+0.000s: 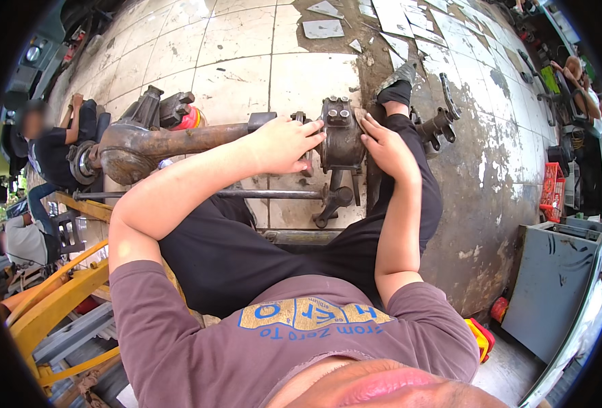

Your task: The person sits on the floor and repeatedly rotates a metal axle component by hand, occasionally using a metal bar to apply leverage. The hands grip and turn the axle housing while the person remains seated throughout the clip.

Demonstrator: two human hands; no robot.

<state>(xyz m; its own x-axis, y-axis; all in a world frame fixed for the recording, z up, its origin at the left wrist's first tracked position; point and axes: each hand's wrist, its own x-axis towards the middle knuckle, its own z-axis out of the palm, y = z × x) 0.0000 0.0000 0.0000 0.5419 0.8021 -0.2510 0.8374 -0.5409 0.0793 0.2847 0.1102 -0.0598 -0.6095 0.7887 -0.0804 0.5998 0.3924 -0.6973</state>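
Note:
A dark metal steering knuckle with bolts on its top stands between my hands, at the end of a rusty axle housing. My left hand lies with fingers spread at its left side, the fingertips touching or very near the metal. Against the right side rests my right hand, its fingers stretched out flat along the edge. Neither hand is wrapped round anything. Below the knuckle, a steering arm meets a long thin rod running left. My palms hide part of the axle end.
My legs lie on both sides of the knuckle. Beyond my right foot sits a metal bracket part. Broken tiles lie ahead. A grey cabinet and red crate stand right; yellow metal bars and another person are left.

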